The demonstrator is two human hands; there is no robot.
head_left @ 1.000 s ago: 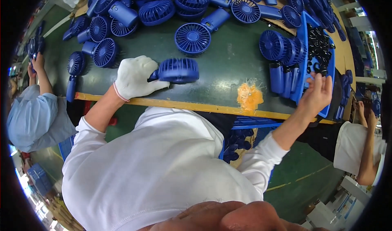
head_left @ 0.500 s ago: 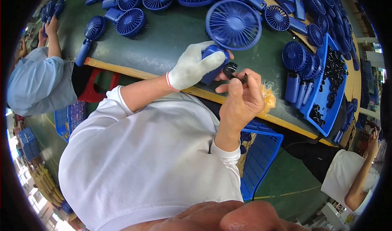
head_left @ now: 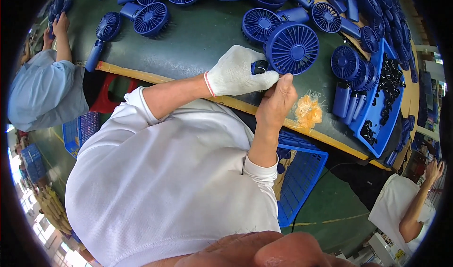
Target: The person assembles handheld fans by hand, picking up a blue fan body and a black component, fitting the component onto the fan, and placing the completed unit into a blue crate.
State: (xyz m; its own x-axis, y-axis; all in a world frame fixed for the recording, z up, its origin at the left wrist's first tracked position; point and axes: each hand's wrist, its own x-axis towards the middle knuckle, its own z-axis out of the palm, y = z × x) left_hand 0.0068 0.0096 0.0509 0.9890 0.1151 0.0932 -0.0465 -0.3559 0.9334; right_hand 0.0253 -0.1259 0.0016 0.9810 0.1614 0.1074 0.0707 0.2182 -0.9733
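At the far left we see a co-worker in a light blue top (head_left: 40,97), both hands on a blue fan near the green table (head_left: 188,50). A red stool (head_left: 106,95) stands by the table's yellow edge, and on the tabletop above it lie a small fan (head_left: 108,26) and a second fan (head_left: 151,19). Toward the middle, our gloved left hand (head_left: 231,73) has its fingers and thumb clamped around the handle of the held fan (head_left: 292,50), whose round head is raised above the table and partly covers another fan (head_left: 259,24). Our bare right hand (head_left: 276,104) is just below that head, thumb and fingertips close together; we cannot tell whether they pinch anything. Right of it we find an orange patch (head_left: 309,111) on the tabletop, then a row of fans (head_left: 344,62) side by side, next to a blue tray (head_left: 377,137) of black parts (head_left: 391,85). Farther right, a person in white (head_left: 394,201) has one arm raised.
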